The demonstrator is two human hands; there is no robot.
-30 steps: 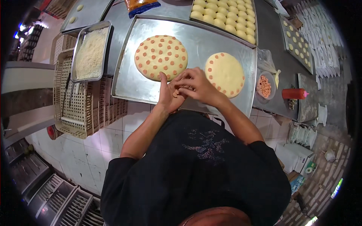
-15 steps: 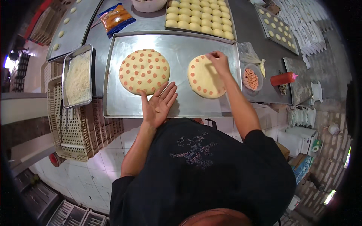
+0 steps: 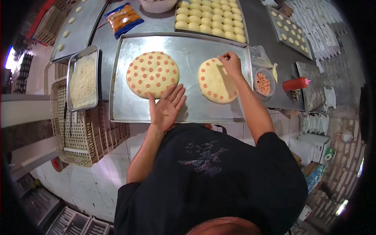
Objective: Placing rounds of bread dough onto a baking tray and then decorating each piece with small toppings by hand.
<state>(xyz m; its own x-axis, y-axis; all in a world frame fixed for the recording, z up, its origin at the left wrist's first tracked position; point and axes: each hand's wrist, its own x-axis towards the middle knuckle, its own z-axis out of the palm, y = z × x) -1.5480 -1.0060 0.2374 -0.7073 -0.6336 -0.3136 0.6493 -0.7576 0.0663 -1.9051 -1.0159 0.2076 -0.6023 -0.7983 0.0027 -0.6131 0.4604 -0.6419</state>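
Two flat dough rounds lie on a metal baking tray (image 3: pixel 188 111). Pinkish sausage slices dot the whole top of the left dough round (image 3: pixel 145 81). On the right dough round (image 3: pixel 214 80) the slices run along the left and lower rim, and its middle is bare. My right hand (image 3: pixel 232 64) is at that round's upper right edge, thumb and fingers pinched together. Whatever is between the fingertips is hidden. My left hand (image 3: pixel 167 109) is open, palm up, close by the lower right of the left round. I see no slice on its palm.
A bowl of pink sausage pieces (image 3: pixel 262 85) and a red squeeze bottle (image 3: pixel 295 84) stand right of the tray. Dough balls (image 3: pixel 213 17) fill a tray behind. At left are a pan of pale shreds (image 3: pixel 83 80) and plastic crates (image 3: pixel 74 135). An orange-blue packet (image 3: pixel 123 20) lies behind.
The slice that lay on my left palm is gone from it. My right hand stays pinched at the right round's upper edge, slightly further along the rim. The whole view has shifted a little.
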